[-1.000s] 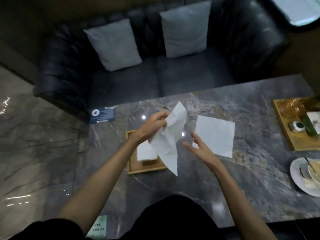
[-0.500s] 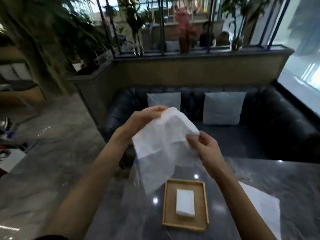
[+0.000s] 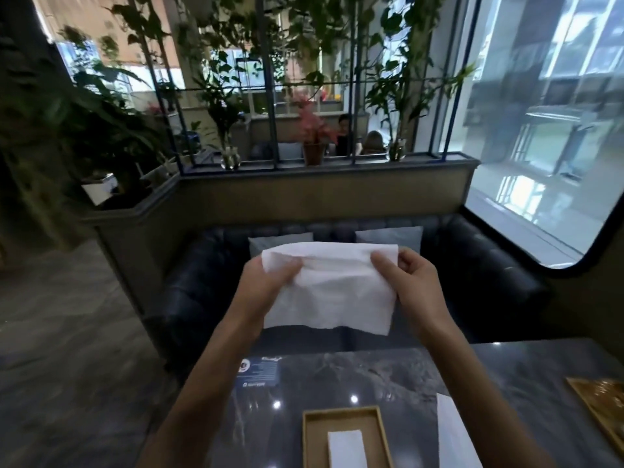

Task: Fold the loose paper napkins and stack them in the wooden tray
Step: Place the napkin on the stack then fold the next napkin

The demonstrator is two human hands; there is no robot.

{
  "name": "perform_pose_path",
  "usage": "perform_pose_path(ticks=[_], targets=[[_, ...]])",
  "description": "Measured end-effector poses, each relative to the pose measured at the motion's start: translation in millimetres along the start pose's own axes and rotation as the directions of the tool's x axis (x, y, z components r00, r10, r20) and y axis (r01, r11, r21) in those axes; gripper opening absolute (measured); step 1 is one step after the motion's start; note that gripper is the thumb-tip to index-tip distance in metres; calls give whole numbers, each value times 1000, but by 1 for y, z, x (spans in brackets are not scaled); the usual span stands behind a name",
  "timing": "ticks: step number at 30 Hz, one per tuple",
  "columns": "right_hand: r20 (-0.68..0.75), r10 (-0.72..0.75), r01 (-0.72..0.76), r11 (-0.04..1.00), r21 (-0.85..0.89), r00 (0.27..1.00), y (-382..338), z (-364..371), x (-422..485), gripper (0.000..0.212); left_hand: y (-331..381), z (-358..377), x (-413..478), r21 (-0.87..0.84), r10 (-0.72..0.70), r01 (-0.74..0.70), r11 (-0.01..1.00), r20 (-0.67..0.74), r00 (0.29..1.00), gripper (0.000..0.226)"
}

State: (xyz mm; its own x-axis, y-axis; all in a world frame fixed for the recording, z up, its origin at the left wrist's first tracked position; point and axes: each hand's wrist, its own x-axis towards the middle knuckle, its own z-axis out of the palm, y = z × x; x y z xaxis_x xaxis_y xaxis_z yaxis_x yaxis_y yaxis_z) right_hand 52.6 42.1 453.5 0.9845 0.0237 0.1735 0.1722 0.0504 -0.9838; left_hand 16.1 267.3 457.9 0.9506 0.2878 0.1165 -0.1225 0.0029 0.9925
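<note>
A white paper napkin [image 3: 332, 292] hangs in the air in front of me, folded over along its top edge. My left hand [image 3: 266, 282] pinches its upper left corner and my right hand [image 3: 408, 282] pinches its upper right corner. Below, at the bottom edge of the view, the wooden tray [image 3: 312, 434] lies on the dark marble table [image 3: 371, 376] with a folded napkin [image 3: 346, 449] inside. Another loose napkin [image 3: 452, 437] lies flat on the table just right of the tray.
A black sofa [image 3: 479, 275] with grey cushions stands beyond the table. A blue card [image 3: 258, 371] sits at the table's far edge. A second wooden tray [image 3: 604, 407] is at the right edge. Plants and a window lie behind the sofa.
The view has tilted up from the table toward the sofa and window. My hands have raised the napkin, my right hand has taken hold of it, and it now hangs as a folded rectangle.
</note>
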Motion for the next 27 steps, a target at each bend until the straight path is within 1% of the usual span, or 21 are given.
perform_pose_path(ticks=[2,4,7,9,10,11,14,15,17,19,20,24,27], targets=[[-9,-10,10,1000,5,1000,-10,-12,7,31,12,10,4,52,69,-69,996,2,998,22],[-12,-24,24,999,-25,1000,-19,-27,14,43,23,20,5,106,121,-118,987,-21,992,30],[-28,-118,115,990,-87,993,-33,-45,22,49,29,33,5,109,177,-169,980,-70,982,48],[-27,-166,163,983,-87,986,-41,-53,26,51,33,39,5,111,240,-231,967,-83,967,59],[-10,-176,174,981,-80,984,-46,-55,27,54,35,40,5,126,275,-263,956,-87,957,60],[23,-178,179,981,-72,984,-50,-59,28,59,37,41,6,155,311,-295,943,-91,946,55],[167,-183,199,976,-86,969,-63,-67,28,75,47,42,7,221,368,-338,915,-112,923,28],[194,-190,213,971,-106,962,-66,-70,29,74,50,42,7,214,364,-334,918,-118,924,20],[199,-229,262,952,-158,953,-69,-71,33,57,55,40,6,175,330,-308,935,-117,937,12],[172,-256,286,940,-184,951,-69,-69,38,37,58,37,6,138,300,-283,949,-125,946,11],[169,-256,285,941,-182,952,-69,-68,41,31,59,36,6,132,293,-276,952,-131,947,12],[185,-264,302,926,-225,947,-66,-66,51,18,63,35,6,186,318,-288,939,-156,935,12],[159,-314,349,888,-301,936,-67,-64,54,11,65,33,7,248,344,-300,921,-154,926,9]])
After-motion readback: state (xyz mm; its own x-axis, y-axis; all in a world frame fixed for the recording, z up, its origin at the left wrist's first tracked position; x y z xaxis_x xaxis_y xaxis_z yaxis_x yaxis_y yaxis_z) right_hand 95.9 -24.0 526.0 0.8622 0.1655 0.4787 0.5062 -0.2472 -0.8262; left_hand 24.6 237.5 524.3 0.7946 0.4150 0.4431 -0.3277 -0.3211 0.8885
